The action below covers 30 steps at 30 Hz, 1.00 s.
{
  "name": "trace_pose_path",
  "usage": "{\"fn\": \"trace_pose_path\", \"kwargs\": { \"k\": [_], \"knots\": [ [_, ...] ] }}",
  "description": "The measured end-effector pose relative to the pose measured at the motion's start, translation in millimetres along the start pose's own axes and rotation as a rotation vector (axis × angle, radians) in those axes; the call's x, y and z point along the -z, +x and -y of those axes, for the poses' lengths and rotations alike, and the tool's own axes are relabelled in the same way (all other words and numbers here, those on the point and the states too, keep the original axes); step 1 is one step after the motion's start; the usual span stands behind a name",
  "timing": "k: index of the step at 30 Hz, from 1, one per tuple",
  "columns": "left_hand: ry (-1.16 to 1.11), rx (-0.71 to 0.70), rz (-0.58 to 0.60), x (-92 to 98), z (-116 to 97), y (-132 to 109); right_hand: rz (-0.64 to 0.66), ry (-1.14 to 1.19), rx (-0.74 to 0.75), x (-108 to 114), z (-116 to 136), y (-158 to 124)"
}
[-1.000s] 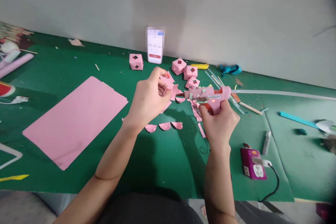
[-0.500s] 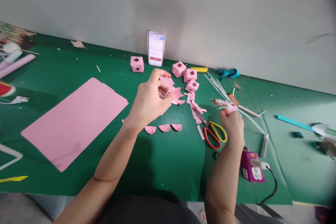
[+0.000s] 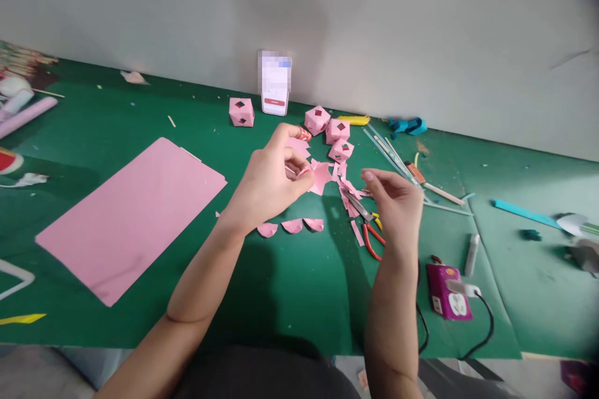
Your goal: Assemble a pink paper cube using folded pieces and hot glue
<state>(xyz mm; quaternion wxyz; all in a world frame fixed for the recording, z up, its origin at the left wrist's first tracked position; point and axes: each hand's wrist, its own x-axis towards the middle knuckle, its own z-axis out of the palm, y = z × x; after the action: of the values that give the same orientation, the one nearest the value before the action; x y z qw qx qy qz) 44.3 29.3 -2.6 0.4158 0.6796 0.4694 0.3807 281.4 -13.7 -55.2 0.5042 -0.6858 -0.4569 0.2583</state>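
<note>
My left hand (image 3: 274,184) is closed in a pinch on a small pink paper piece (image 3: 304,172), mostly hidden by the fingers. It hovers over cut pink paper (image 3: 321,177). To the right, my right hand (image 3: 395,199) has thumb and fingertips drawn together, with nothing visible between them. Below it lie scissors (image 3: 362,209) with red and yellow handles, partly covered by the hand. Pink paper strips (image 3: 350,202) lie around the blades. Three folded pink half-rounds (image 3: 292,226) form a row nearer me. The glue gun is out of sight.
Pink paper polyhedra (image 3: 316,120) stand near the wall beside a propped phone (image 3: 275,84). A large pink sheet (image 3: 135,218) lies left. Clear sticks (image 3: 386,149) and a purple power box (image 3: 448,293) with black cables are on the right.
My right hand has let go of the glue gun and moved left, over the scissors' handles. My left hand keeps its pinch, almost unmoved. A black cable now shows beside my right forearm.
</note>
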Motion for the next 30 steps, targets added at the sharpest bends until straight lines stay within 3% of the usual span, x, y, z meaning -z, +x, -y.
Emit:
{"fn": "trace_pose_path", "kwargs": {
  "k": [5,10,16,24,30],
  "knots": [
    [-0.014,0.006,0.037,0.3,-1,0,0.327,0.540,-0.161,-45,21,-23],
    [0.033,-0.011,0.039,0.0,0,1,0.399,0.725,-0.281,-53,22,-26],
    [0.061,-0.013,0.040,-1.6,-1,-1,0.398,0.694,-0.266,-51,22,-24],
    [0.084,0.022,0.034,-8.3,-8,-4,0.292,0.357,-0.097,-45,30,-29],
    [0.134,-0.003,0.025,-13.1,-9,-6,0.240,0.348,0.011,-51,30,-33]
  ]
}}
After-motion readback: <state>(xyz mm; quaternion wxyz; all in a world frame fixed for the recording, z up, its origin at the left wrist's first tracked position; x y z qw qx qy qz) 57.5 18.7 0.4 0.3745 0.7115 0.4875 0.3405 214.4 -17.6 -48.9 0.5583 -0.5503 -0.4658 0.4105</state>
